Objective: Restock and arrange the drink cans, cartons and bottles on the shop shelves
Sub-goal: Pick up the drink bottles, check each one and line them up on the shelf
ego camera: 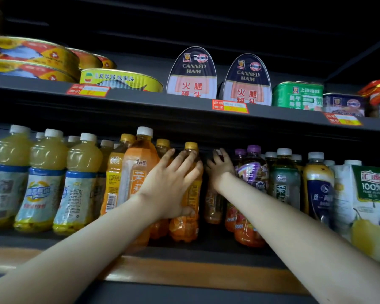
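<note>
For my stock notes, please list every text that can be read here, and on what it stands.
"CANNED HAM", "火腿": left ham tin
"CANNED HAM", "火腿": right ham tin
"100%": white juice carton
Shelf price tags and bottle labels: too blurred to read.

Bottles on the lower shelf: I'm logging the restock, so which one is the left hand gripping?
The rightmost yellow-capped orange bottle: only it has the left hand wrapped round its body.

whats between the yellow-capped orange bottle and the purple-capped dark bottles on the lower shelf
Head view: a dark gap with one brownish plastic bottle set further back, the right hand curled over its top.
</note>
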Motion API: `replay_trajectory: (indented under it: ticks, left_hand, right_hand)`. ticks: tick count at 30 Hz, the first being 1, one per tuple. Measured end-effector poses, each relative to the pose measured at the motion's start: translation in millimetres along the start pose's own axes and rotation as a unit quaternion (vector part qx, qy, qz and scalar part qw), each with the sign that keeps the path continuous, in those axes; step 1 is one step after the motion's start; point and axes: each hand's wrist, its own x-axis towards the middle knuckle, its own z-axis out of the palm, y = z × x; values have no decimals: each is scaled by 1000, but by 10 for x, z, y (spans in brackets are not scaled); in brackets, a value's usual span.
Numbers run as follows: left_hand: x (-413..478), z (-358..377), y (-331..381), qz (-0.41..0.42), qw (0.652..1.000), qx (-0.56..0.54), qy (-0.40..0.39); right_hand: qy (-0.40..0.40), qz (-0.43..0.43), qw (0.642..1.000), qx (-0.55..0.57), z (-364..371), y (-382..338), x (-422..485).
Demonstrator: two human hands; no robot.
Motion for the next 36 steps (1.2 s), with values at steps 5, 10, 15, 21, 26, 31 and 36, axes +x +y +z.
replay_trajectory:
  ticks: [5,10,15,21,26,31,36]
  left_hand:
    - [3,45,-8,1,999,-18,32]
    - [5,104,25,-3,999,-32,36]
    - [25,77,36,-10,999,-39,29]
    - [-10,59,23,-11,999,-38,30]
    - [-6,70,25,-7,999,-42,27]
    - [10,87,31,-6,999,-37,27]
    - [-5,92,38,-5,999,-30,22]
  right_hand:
    - [13,-28,1000,2,36,-11,-288]
    - [101,-35,934,342,67,34,-707]
    - [52,34,882,467,77,-44,-631]
    - [42,66,877,475,70,-290,-386]
    - [77,99,869,479,94,-236,-227]
    - [67,104,876,467,120,-238,-177]
    - [98,95,881,453,163,-283,-165]
